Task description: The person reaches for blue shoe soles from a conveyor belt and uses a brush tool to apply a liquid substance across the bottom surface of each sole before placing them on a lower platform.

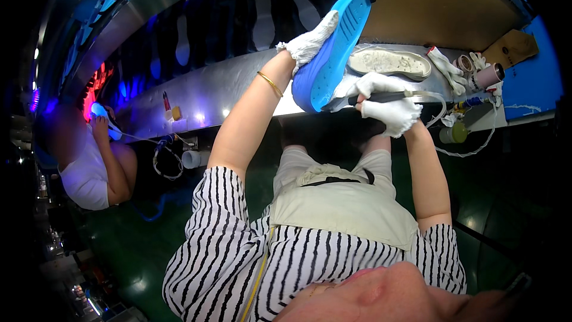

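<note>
My left hand [310, 40], in a white knit glove, grips a shoe with a bright blue sole [335, 48], sole up and tilted toward me. My right hand [387, 102], also gloved in white, holds a dark slim tool [381, 98] whose tip meets the lower edge of the blue sole. A thin cord runs from the tool to the right. Just behind the held shoe a second shoe with a pale, dirty sole [390, 62] lies upside down on the bench.
The metal bench edge [202, 92] runs left along a dark conveyor with foot-shaped marks. Tape rolls [488, 74], spare gloves [447, 68] and a small green-capped container [454, 133] sit at the right. Another person [95, 161] works at far left.
</note>
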`<action>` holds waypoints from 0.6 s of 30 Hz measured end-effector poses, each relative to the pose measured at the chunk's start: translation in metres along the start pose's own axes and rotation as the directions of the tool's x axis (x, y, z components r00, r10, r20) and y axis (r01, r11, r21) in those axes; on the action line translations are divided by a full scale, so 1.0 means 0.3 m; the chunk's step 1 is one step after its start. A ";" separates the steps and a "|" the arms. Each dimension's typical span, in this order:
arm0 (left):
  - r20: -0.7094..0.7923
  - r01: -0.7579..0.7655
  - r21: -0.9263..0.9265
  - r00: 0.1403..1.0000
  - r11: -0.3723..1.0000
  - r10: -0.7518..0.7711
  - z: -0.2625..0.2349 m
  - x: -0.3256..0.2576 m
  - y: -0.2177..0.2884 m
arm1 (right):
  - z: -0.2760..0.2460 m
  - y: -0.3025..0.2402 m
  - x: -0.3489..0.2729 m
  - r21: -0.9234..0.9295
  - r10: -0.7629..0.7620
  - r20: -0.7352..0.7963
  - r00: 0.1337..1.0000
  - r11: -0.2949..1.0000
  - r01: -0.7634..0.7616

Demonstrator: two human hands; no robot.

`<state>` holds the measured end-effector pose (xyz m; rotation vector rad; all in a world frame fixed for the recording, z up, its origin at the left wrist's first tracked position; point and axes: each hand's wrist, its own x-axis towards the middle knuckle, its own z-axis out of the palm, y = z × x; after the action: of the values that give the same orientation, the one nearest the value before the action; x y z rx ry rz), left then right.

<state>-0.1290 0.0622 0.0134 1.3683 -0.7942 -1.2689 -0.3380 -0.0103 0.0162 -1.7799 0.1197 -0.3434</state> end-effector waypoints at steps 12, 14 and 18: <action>-0.125 -0.260 -0.298 0.964 0.918 0.233 -0.054 -0.061 0.004 | -0.063 0.007 -0.008 0.211 0.040 -0.215 0.976 0.977 0.006; -0.163 -0.406 -0.535 0.910 0.741 0.381 -0.041 -0.096 0.015 | -0.082 0.014 -0.013 0.041 -0.038 -0.275 0.961 0.998 0.052; 0.092 -0.288 -0.771 0.831 0.567 0.548 -0.281 -0.029 -0.234 | -0.051 -0.006 -0.025 -0.155 -0.147 -0.305 0.941 0.982 0.104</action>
<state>-0.0628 0.1071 -0.0620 0.2647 -0.6560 -1.2206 -0.3497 -0.0221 0.0197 -1.8613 0.2626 -0.7281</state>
